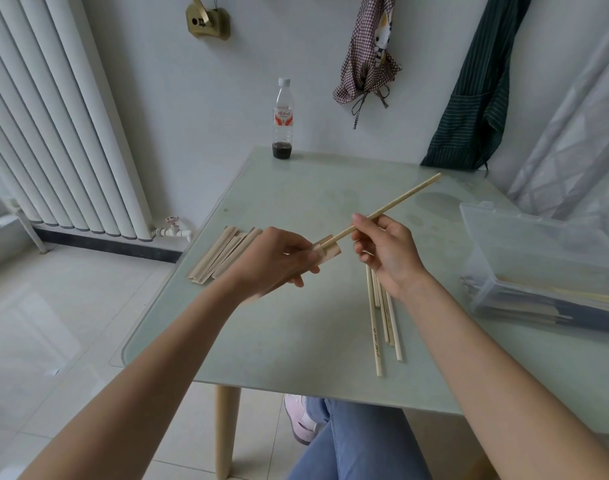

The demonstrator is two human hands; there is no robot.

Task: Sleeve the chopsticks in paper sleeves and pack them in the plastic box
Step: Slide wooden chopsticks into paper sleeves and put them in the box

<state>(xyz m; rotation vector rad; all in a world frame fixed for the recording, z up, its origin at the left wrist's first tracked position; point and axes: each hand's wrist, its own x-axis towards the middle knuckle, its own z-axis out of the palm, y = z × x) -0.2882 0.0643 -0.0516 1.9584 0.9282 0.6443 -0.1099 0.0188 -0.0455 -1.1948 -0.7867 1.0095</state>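
The right hand (382,252) pinches a chopstick (396,206) between thumb and curled fingers (360,221), near its lower end; the stick slants up and away to the right over the table (296,323). Its lower tip sits in the open mouth of a paper sleeve (327,251), which the left hand (279,259) grips with fingers curled round it, both held above the table. Beneath the right wrist a few loose chopsticks (382,320) lie side by side on the table, pointing toward the person. Left of the left hand is a stack of empty sleeves (220,254), flat on the table. At the right edge stands the clear box (538,265), lid raised, with long items inside that are too blurred to identify. A bottle (283,123) with dark liquid stands at the far edge.
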